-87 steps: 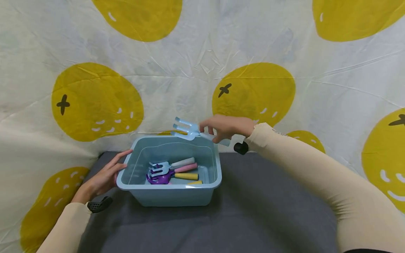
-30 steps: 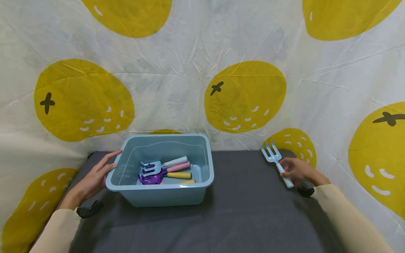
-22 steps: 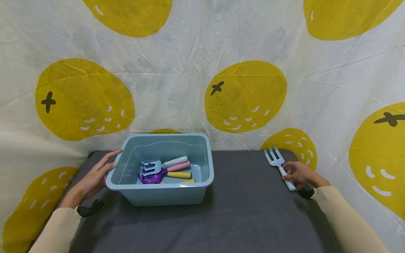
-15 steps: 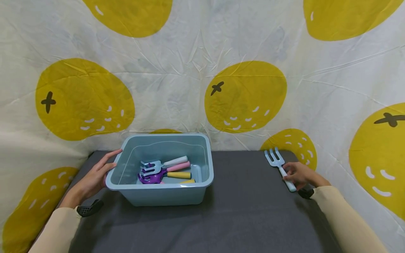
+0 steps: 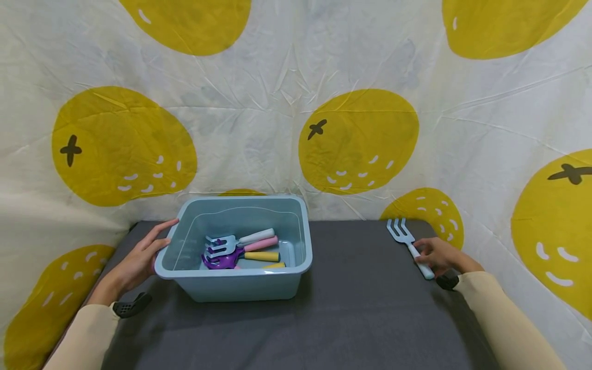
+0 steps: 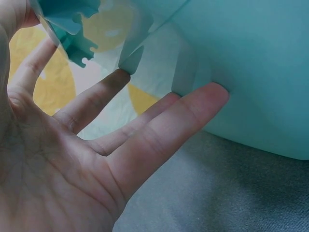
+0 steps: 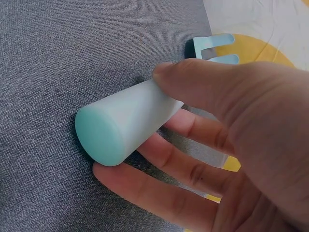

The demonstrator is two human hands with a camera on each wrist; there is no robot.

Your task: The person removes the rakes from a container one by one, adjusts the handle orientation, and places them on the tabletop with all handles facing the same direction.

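With right hand (image 5: 438, 255), pinching fork (image 5: 401, 235) on cloth (image 5: 361, 313), no longer above tub (image 5: 245, 288), apparently finishing transfer; with spread left hand (image 5: 135, 263), touching tub.

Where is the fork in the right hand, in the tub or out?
Out: the head view shows the fork right of the tub, gripped by the right hand, with gray cloth showing between fork and tub.

You can read no text, brand or number in any view; you see only dark crosses (image 5: 71, 150) printed on yellow shapes (image 5: 363, 146), at the left, centre and right of the head frame.
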